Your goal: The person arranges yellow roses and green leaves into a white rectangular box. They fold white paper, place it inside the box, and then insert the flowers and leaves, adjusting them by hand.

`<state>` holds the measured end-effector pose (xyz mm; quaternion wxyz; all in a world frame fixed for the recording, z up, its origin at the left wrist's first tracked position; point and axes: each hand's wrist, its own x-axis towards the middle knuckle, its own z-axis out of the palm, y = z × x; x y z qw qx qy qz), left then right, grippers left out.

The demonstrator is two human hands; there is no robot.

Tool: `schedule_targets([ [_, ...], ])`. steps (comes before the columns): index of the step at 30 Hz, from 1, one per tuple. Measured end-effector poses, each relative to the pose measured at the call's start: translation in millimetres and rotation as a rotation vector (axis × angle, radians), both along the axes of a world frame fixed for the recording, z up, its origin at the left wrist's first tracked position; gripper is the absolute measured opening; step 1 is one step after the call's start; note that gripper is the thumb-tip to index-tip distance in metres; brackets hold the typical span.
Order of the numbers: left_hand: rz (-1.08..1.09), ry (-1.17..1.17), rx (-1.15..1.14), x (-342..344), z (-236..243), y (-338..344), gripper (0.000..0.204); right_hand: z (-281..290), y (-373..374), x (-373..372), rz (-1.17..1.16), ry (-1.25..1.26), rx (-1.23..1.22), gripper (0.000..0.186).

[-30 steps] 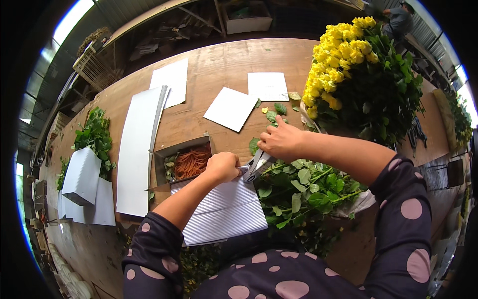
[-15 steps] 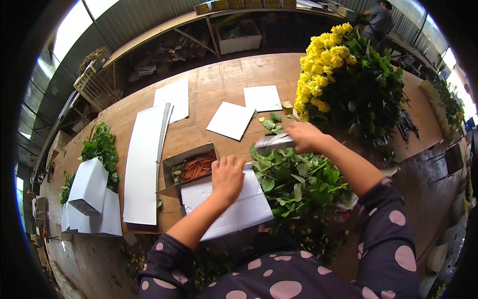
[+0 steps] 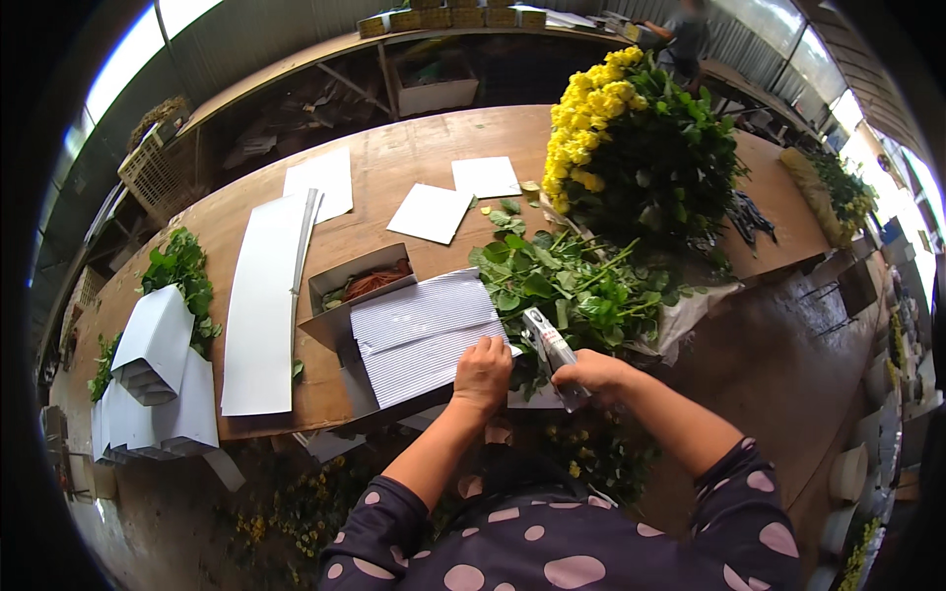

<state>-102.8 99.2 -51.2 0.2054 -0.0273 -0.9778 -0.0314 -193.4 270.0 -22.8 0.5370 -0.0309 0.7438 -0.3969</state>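
My right hand (image 3: 593, 376) is closed around a silver hand stapler (image 3: 548, 340), its long body angled up and away. By the near right corner of a white ribbed cardboard sheet (image 3: 419, 340), my left hand (image 3: 483, 374) has its fingers curled onto the edge. The sheet lies over a dark cardboard tray. Just beyond it sits an open cardboard box (image 3: 340, 297) with orange-brown rubber bands (image 3: 380, 280) inside. Leafy green stems (image 3: 562, 281) spread to the right of the sheet, beside the stapler.
Yellow roses (image 3: 591, 118) with dense foliage stand at the far right of the wooden table (image 3: 414, 148). Long white panels (image 3: 264, 305) and smaller white cards (image 3: 431, 213) lie left and behind. White-wrapped bunches (image 3: 158, 345) are at far left. A person (image 3: 685, 44) stands in the background.
My right hand has brought the stapler nearer, from beyond the stems to the sheet's near right corner. My left hand has slid from the sheet's far edge to that corner.
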Motion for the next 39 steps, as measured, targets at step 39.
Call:
schedule_targets([
  [39,0.359,-0.801,-0.162,-103.5,-18.4,-246.3,0.01,-114.4,-271.3,-212.7,0.932,1.247,-0.044,0.058],
])
